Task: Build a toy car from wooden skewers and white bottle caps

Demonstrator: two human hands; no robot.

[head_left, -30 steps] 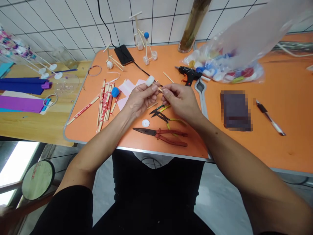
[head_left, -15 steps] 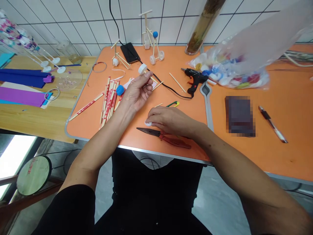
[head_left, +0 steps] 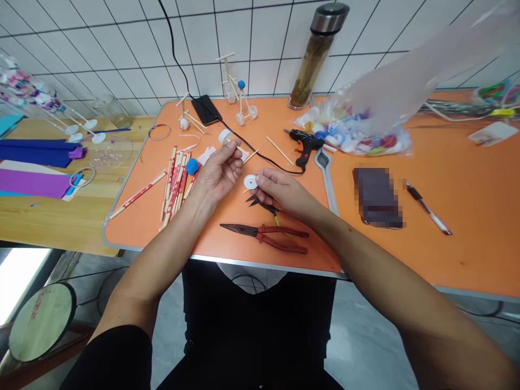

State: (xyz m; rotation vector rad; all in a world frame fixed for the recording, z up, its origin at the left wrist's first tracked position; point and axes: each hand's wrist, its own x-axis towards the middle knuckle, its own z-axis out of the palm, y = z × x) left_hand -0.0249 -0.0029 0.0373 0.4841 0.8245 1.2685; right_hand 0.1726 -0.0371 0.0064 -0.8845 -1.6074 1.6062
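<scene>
My left hand (head_left: pixel 217 173) is closed round a thin wooden stick (head_left: pixel 236 148) that carries a white bottle cap (head_left: pixel 223 136) at its far end. It hovers over the orange table (head_left: pixel 227 227). Just to its right, my right hand (head_left: pixel 280 190) pinches a second white cap (head_left: pixel 251 181) between thumb and fingertips, lifted slightly off the table. Small black and yellow snips (head_left: pixel 264 206) lie under the right hand. Red-handled long-nose pliers (head_left: pixel 266 237) rest in front of both hands.
A bundle of chopsticks (head_left: pixel 175 179) and a blue ball (head_left: pixel 192 166) lie to the left. A black glue gun (head_left: pixel 304 144), a bag of caps (head_left: pixel 357 135), a tall flask (head_left: pixel 314 54), stick models (head_left: pixel 238 92), a phone (head_left: pixel 206 109) and a pen (head_left: pixel 426 208) sit around.
My right hand lifted the white cap off the table and raised it toward the stick. My left hand kept hold of the stick with its cap. The view tilted up slightly.
</scene>
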